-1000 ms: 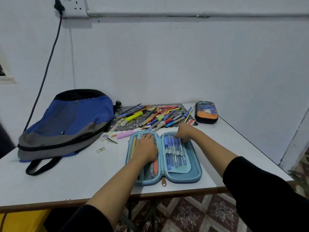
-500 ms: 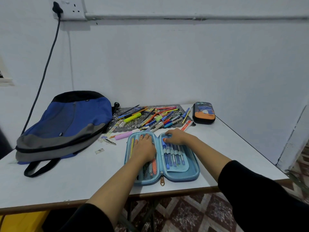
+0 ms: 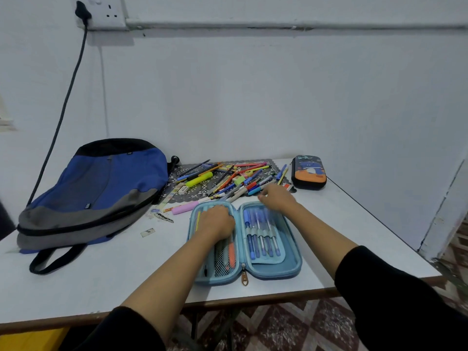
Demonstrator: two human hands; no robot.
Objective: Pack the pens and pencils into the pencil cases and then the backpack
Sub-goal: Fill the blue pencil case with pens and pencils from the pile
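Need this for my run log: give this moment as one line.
left hand: rests on open blue pencil case | right hand: at loose pens, grip unclear | second pencil case: shut | backpack: beside pens

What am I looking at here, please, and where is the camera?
There is no machine: a person works with bare hands, and the one camera is worn on their head, looking down. On the table lie a blue backpack, a pile of pens and pencils, a shut dark pencil case and an open light-blue pencil case with blue pens in its loops. The left hand rests on the open case's left half; the right hand is over its far edge, by the pile, too blurred to tell if it holds anything.
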